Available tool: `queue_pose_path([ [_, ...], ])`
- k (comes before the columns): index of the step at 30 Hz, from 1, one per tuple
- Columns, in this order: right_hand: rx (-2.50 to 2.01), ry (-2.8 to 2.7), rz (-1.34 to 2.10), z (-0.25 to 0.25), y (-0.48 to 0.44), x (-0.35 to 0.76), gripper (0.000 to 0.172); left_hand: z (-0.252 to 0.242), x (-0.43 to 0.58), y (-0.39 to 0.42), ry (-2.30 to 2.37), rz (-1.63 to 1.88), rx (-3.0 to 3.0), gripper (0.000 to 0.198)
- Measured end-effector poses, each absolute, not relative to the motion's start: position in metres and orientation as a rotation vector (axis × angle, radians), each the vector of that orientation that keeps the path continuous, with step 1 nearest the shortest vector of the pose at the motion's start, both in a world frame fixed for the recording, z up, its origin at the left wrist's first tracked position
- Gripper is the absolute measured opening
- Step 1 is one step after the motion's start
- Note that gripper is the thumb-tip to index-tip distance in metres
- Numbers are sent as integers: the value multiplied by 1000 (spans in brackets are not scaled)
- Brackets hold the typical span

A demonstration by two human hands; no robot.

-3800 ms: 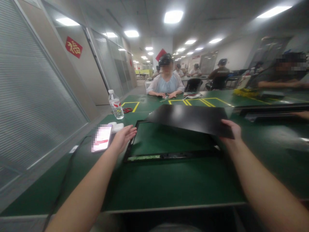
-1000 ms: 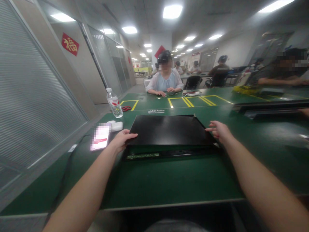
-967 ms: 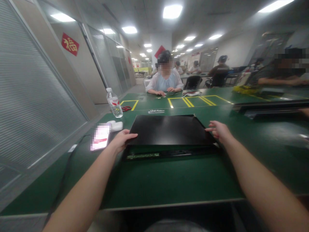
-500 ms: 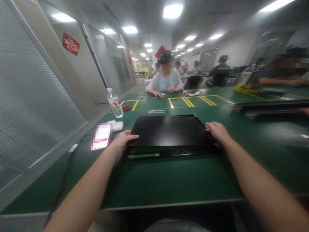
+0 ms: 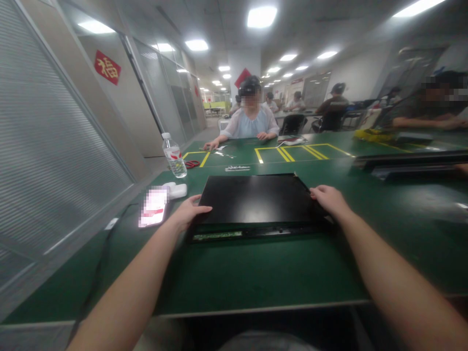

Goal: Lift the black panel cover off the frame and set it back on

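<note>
Currently, your left grip (image 5: 187, 212) pinches a flat, glossy black panel (image 5: 252, 197); what your right grip (image 5: 330, 200) holds is unclear; tilting might scrape the slim black frame (image 5: 272, 232) beneath.

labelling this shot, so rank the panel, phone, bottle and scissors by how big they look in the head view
1. panel, clearly the largest
2. phone and bottle, too alike to rank, with the phone nearer the camera
3. scissors, the smallest, partly hidden
</note>
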State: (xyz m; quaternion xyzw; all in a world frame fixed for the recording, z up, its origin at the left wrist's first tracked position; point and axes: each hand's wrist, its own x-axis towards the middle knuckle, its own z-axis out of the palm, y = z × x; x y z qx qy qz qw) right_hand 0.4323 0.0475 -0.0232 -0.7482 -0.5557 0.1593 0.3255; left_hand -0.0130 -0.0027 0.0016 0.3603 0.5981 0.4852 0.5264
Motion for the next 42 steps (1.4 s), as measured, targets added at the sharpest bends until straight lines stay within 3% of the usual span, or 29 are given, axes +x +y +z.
queue_pose_path([
  [10, -2034, -1558, 284, -19, 45, 430, 19, 0, -14, -2, 1398, 1145, 879, 81],
  [24, -2036, -1556, 349, -21, 45, 432, 13, 3, -11, -4, 1420, 1127, 871, 83],
  [33, -1999, -1386, 462, -24, 48, 437, 7, 3, -13, 1, 1473, 1217, 814, 41],
  [42, -2034, -1400, 451, -24, 49, 438, 13, -12, -27, 13, 1524, 1283, 1009, 44],
])
